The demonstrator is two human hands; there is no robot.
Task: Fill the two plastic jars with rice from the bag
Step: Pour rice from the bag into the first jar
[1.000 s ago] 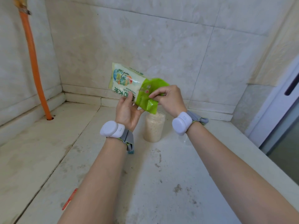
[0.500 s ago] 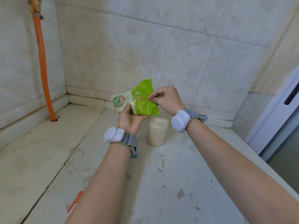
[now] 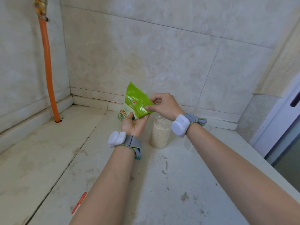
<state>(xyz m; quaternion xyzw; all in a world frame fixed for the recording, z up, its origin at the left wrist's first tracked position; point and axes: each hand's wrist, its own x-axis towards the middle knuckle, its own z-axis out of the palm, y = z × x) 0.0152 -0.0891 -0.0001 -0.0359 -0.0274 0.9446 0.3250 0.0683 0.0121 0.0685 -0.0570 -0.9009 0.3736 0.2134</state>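
Both hands held the green rice bag [image 3: 138, 103] above the tabletop [image 3: 113, 168], just left of the rice-filled jar [image 3: 159, 133]. The left hand [image 3: 134, 124] cupped it from beneath with fingers curled round its lower edge, while the right hand [image 3: 164, 104] pinched its right corner, probably to control the limp, seemingly near-empty bag. A second, clear jar [image 3: 189, 144] showed faintly behind the right forearm.

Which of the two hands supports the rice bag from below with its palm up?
The left hand, palm up under the bag; the right hand pinches its green edge instead.
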